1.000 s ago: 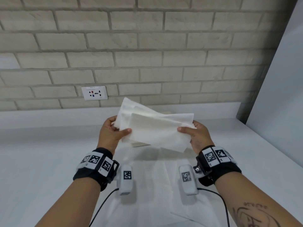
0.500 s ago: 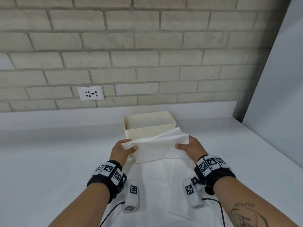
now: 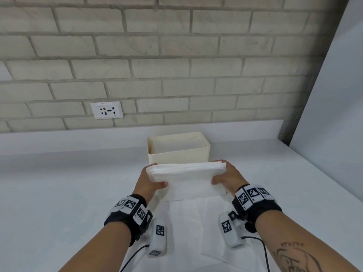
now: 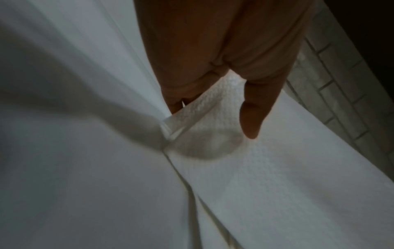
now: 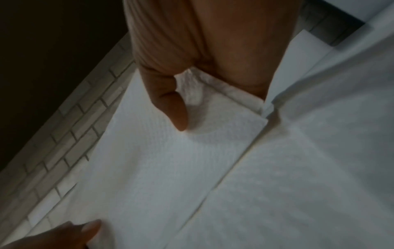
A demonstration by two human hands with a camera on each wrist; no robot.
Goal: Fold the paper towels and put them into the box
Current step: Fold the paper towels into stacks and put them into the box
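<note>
I hold a folded white paper towel [image 3: 188, 177] between both hands, just in front of the cream box [image 3: 177, 156]. My left hand [image 3: 151, 182] pinches its left end, thumb on top and fingers underneath. My right hand [image 3: 225, 177] pinches the right end the same way. The left wrist view shows my thumb [image 4: 253, 114] pressing the embossed towel [image 4: 266, 168]. In the right wrist view my thumb [image 5: 170, 104] lies on the towel [image 5: 170, 168], with the left hand's thumb at the bottom edge. The box stands open near the wall, with white sheets inside.
More unfolded paper towels [image 3: 196, 228] lie flat on the white counter [image 3: 59, 193] under my wrists. A brick wall with a socket plate [image 3: 106, 110] runs behind the box. A white panel [image 3: 334, 114] rises at the right.
Both hands have come down from chest height with the towel and lowered it toward the counter in front of the box. The towel is now folded flatter and narrower.
</note>
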